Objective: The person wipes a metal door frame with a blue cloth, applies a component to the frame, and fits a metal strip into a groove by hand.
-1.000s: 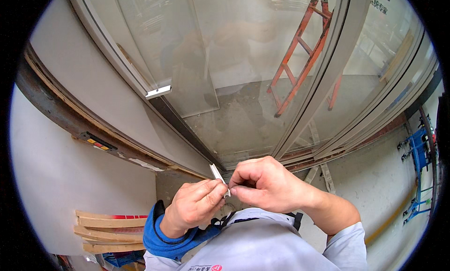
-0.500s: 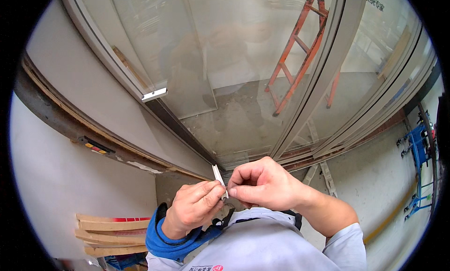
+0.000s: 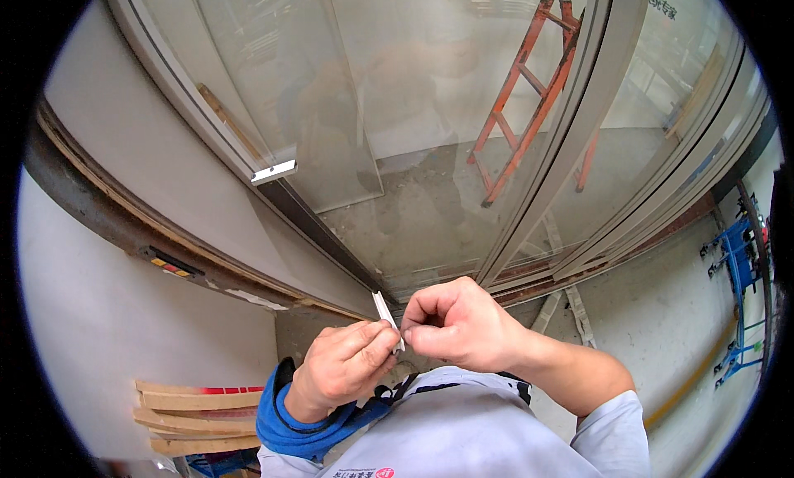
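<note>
My left hand (image 3: 350,364) is closed, its thumb and fingers pinching a short white profile piece (image 3: 384,309). The piece is narrow and grooved, and tilts with its upper end leaning left. My right hand (image 3: 463,325) is closed beside it, with thumb and forefinger bent together at the lower end of the piece. Whatever those right fingertips hold, if anything, is too small to make out. Beyond my hands stands a framed sliding glass door (image 3: 430,222), with a small silver-white block (image 3: 274,172) on the frame at the left.
An orange ladder (image 3: 523,97) shows through the glass. A level-like tool with coloured patches (image 3: 171,261) lies on the dark ledge at left. Wooden strips (image 3: 198,420) are stacked at lower left. A blue metal frame (image 3: 738,259) stands at the far right; white strips (image 3: 579,317) lie on the floor.
My right hand has shifted very slightly, and the view has moved a little. My left hand keeps the same grip on the white profile piece.
</note>
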Motion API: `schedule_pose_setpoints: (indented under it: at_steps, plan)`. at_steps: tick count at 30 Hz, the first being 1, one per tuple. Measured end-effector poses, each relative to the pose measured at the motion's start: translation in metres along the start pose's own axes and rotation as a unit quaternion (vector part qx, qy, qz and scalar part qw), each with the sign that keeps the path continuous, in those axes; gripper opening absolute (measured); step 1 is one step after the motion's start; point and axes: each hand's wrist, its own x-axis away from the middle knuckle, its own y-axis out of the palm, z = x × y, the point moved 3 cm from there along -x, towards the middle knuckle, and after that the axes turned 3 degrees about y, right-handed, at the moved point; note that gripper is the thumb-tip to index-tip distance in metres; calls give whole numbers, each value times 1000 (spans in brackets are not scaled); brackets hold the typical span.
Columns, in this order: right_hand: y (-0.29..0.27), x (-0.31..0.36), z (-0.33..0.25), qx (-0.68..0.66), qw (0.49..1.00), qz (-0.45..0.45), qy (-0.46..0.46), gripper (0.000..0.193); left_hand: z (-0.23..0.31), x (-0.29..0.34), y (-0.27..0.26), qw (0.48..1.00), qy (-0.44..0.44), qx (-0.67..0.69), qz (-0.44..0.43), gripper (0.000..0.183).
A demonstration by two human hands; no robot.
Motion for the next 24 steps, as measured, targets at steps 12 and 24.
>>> schedule_pose_setpoints:
  at_steps: [12, 24]
  plan:
    - [-2, -6, -8, -19, 999, -46, -11, 8, -5, -3, -6, 998, -56, -2, 15, 34]
    - [-2, -17, -1, 4, 1000, -12, -11, 8, -12, -5, -4, 999, -40, -5, -3, 39]
